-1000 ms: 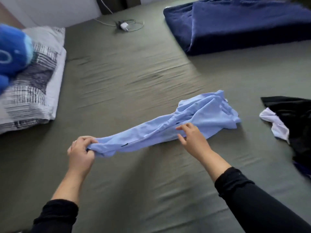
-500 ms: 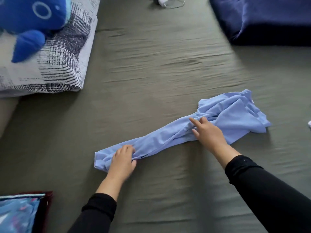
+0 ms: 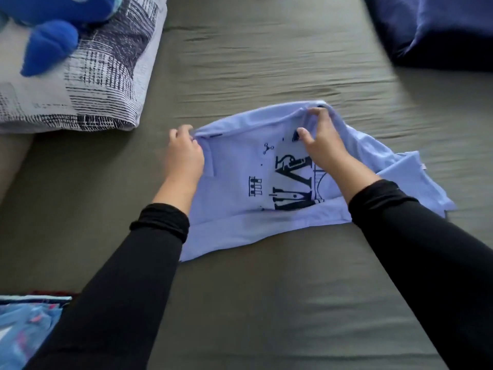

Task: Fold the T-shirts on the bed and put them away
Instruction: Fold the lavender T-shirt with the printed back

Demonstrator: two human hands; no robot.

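Observation:
A light blue T-shirt with a dark printed design lies partly spread on the olive-green bed sheet. My left hand grips the shirt's far left edge, fingers curled round the fabric. My right hand pinches a raised fold at the shirt's far right part, lifting it off the bed. The shirt's right portion lies bunched beyond my right forearm.
A patterned grey-and-white pillow sits at the far left with a blue plush toy on it. A dark navy blanket lies at the far right. A blue patterned item shows at the lower left corner.
The shirt was a long twisted strip lying on the bed; now it is opened out, print showing. Both hands moved closer together and lifted its far edge.

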